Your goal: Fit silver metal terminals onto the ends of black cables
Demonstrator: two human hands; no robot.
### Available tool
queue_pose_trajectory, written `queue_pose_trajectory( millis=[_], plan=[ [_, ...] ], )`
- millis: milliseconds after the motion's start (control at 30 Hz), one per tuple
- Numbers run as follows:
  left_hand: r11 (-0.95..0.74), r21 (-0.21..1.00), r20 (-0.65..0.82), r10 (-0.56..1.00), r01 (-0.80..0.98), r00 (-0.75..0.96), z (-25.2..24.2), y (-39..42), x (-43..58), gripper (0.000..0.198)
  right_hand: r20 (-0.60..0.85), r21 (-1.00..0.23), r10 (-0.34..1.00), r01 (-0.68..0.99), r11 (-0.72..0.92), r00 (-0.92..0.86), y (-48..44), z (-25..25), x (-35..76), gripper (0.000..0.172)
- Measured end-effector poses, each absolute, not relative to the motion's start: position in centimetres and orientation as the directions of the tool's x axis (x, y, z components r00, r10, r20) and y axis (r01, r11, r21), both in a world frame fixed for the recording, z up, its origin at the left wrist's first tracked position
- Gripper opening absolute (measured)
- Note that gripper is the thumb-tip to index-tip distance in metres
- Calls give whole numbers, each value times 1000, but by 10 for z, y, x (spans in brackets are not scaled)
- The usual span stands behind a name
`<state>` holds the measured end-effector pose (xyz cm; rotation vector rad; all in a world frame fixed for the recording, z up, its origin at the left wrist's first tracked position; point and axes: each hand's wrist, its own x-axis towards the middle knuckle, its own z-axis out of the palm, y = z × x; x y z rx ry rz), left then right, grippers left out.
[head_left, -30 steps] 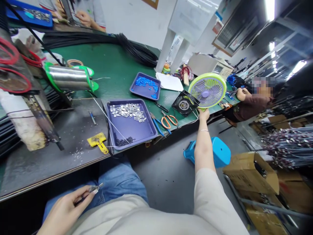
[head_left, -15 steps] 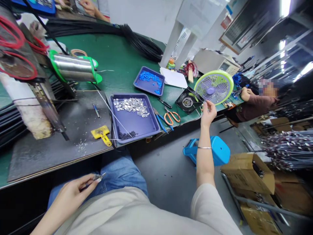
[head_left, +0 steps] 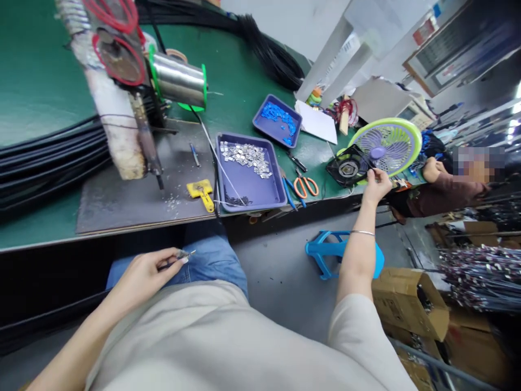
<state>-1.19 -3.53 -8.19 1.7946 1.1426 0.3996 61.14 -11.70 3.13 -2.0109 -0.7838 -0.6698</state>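
Above my lap, my left hand (head_left: 157,270) pinches a small cable end (head_left: 187,254) with a metal tip. My right hand (head_left: 377,184) reaches far right, its fingers closed at the near corner of a black square fan (head_left: 348,168), which is tilted beside the green and purple round fan (head_left: 378,152). A purple tray (head_left: 260,194) holds silvery metal pieces, with small dark pieces in its near corner. Behind it, a smaller tray (head_left: 277,136) contains blue pieces. Orange-handled scissors (head_left: 306,187) and blue-handled pliers (head_left: 290,194) lie between the larger tray and the black fan.
On the left stands a machine arm (head_left: 118,130) beside a wire spool (head_left: 179,81). A yellow scraper (head_left: 201,194) lies on the dark board (head_left: 122,201). A blue stool (head_left: 325,251) and cardboard boxes (head_left: 407,298) are below right. Another person's sleeve (head_left: 448,195) shows beyond the fans.
The view has shifted, moving the bench rightward and upward in the picture. The black fan is tilted up more, nearer the round fan, at my right hand. My left hand still pinches the cable end.
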Motion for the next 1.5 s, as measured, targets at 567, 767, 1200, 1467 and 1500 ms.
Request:
queue_pose_trajectory(
  millis=[567,767,1200,1467,1500],
  plan=[
    [161,980,-81,856,-115,510,5,-26,-12,22,615,-640,729,730,240,301,-94,7,238,33],
    [161,979,-78,867,-128,493,-8,-29,-20,13,489,-485,861,865,133,142,-80,-5,206,35],
    [-35,999,51,869,-42,493,-5,-23,-13,7,470,-681,856,705,196,216,-92,25,166,13],
    [-150,989,134,858,-8,495,-9,-17,-8,10,449,-649,867,747,148,217,-81,11,160,14],
    [-183,983,159,855,0,494,-9,-18,-8,10,410,-650,888,750,122,210,-79,11,159,14]
  ],
)
